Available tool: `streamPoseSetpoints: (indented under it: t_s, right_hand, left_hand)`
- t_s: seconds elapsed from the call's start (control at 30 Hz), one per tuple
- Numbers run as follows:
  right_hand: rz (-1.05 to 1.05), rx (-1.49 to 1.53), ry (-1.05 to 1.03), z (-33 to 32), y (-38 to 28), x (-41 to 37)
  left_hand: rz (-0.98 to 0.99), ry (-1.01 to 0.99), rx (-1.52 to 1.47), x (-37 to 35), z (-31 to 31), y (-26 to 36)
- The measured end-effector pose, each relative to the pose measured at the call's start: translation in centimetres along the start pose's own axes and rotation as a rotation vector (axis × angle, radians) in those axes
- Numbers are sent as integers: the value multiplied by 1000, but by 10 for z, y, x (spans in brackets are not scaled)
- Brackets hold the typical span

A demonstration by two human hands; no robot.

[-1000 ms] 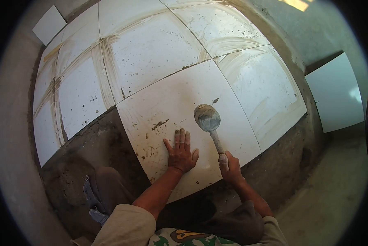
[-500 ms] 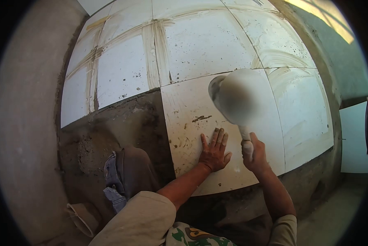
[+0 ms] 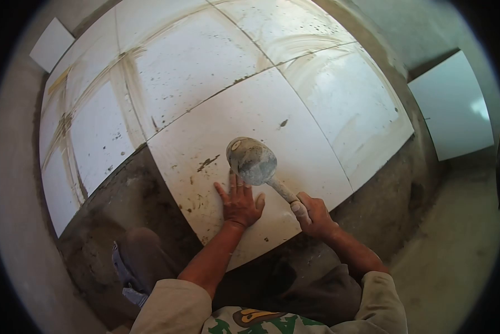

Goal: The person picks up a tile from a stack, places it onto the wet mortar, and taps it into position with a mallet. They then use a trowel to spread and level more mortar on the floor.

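My left hand (image 3: pixel 241 205) lies flat with spread fingers on a dirt-specked white tile (image 3: pixel 294 150). The fingers of my right hand (image 3: pixel 315 217) are wrapped round the handle of a mallet (image 3: pixel 252 161). Its grey, worn head is over the tile, just beyond my left fingertips and partly covering them. From this view I cannot tell whether the head touches the tile.
Other laid tiles (image 3: pixel 177 61) with smeared joints adjoin at the far side and right. Dark rough mortar (image 3: pixel 133 195) lies at the left near my knee (image 3: pixel 144 250). A loose tile (image 3: pixel 456 106) leans at the right wall, another (image 3: pixel 52 44) at the far left.
The view has turned and shifted. The mallet head, blurred and large before, is now sharp, lower and nearer my left hand. My left hand remains flat on the same tile.
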State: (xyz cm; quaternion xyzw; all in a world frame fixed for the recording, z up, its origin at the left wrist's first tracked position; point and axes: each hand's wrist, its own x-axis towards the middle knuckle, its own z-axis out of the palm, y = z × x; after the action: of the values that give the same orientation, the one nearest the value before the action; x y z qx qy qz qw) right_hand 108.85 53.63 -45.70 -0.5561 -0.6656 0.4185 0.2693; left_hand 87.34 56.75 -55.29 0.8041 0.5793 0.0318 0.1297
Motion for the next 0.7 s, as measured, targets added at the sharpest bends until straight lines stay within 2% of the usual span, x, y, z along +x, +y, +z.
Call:
streamPoseSetpoints:
  t_s: [0.13,0.23,0.3,0.33,0.37,0.43,0.5,0.57,0.6,0.67,0.7]
  right_hand:
    - [75,105,132,-26,-24,-40]
    - [-7,169,242,-27,-25,-53]
    - [-143,58,396,-4,-9,-54]
    - [76,-18,274,7,15,-68]
    - [87,-20,291,21,31,-76]
    - [313,-186,152,39,42,-80]
    - [228,-95,181,29,26,-71]
    - [208,50,130,20,-2,-64]
    - [137,23,176,23,5,-61]
    - [136,10,223,26,11,-55]
    - [145,0,255,27,12,-53]
  left_hand:
    - [40,120,25,3,-4,2]
    - [27,80,39,2,-3,3]
    - [41,83,51,2,2,2]
    - [39,93,64,1,3,1]
    - [59,89,62,1,2,0]
    - [42,66,80,2,-2,3]
    - [27,41,41,8,1,1]
    - [53,-226,-76,0,18,-13]
    - [73,-200,-78,11,12,-4]
    - [67,-38,92,2,-7,7]
    - [77,-44,99,0,-3,3]
